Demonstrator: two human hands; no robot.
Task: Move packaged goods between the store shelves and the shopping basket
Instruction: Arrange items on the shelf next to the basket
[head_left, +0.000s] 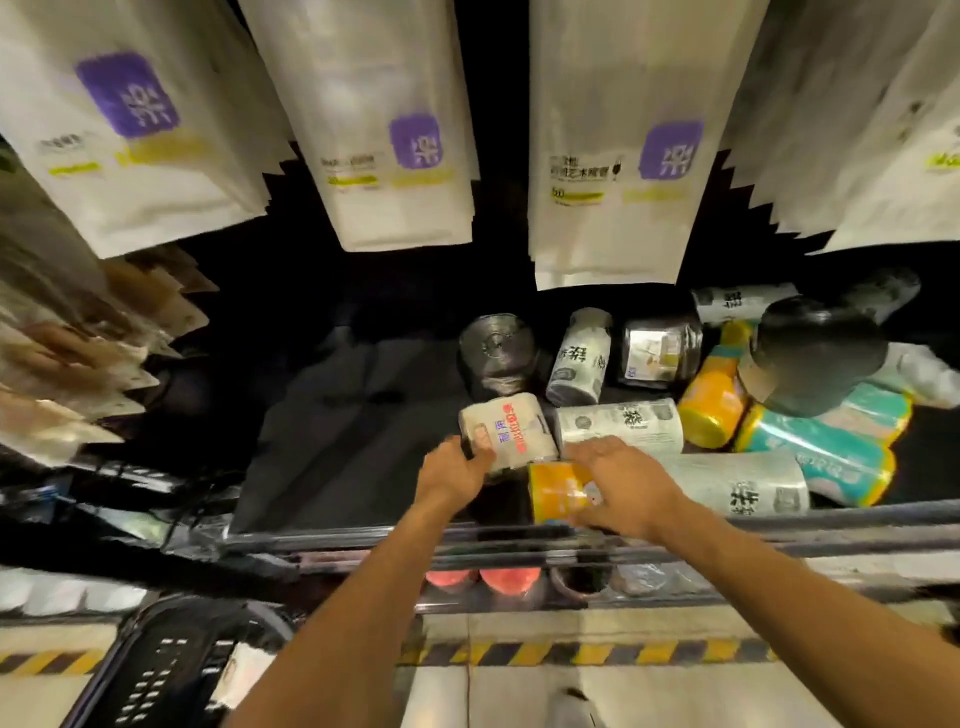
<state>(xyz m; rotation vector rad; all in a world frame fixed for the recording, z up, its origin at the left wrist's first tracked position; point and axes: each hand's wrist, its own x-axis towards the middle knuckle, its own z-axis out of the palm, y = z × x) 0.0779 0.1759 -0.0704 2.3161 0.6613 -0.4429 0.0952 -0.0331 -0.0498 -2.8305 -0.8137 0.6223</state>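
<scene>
The dark shelf (337, 441) carries on its right half black rolls (496, 353), white labelled rolls (621, 423), an orange bottle (709, 400), a teal pack (831, 447) and, near the front edge, a white pack (506, 428) and a yellow pack (558, 491).

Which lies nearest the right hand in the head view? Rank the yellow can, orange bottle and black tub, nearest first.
1. The yellow can: gripped by the right hand, at the front.
2. The orange bottle: further back, to the right.
3. The black tub: farthest, back right, beyond the bottle.
</scene>
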